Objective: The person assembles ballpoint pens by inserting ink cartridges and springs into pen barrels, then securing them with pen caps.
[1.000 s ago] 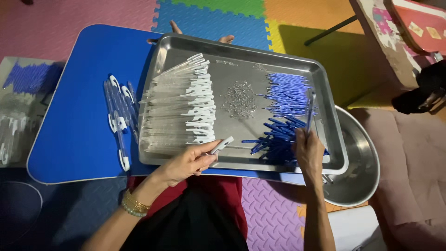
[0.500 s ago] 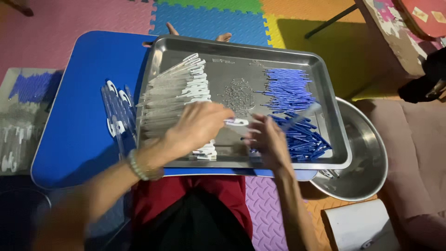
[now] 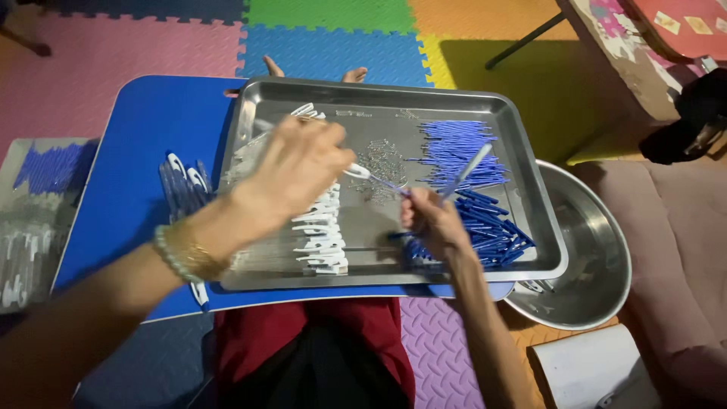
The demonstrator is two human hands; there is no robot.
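Fingers of the left hand [image 3: 299, 168] pinch a clear pen barrel [image 3: 362, 173] above the steel tray [image 3: 530, 182], its long axis level, tip toward the right hand [image 3: 432, 220]. That hand grips a blue refill [image 3: 466, 170], slanting up-right. Loose springs [image 3: 382, 160] lie just beyond, white caps [image 3: 322, 242] beneath.

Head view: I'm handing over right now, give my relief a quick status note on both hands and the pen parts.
Left hand: above the metal tray, pinching a clear pen barrel.
Right hand: holds a blue refill at the barrel's tip, plus a barrel.
Tray: barrels left, springs centre, refills right.
Done: assembled pens on the blue table.
Left: most of the tray's parts.
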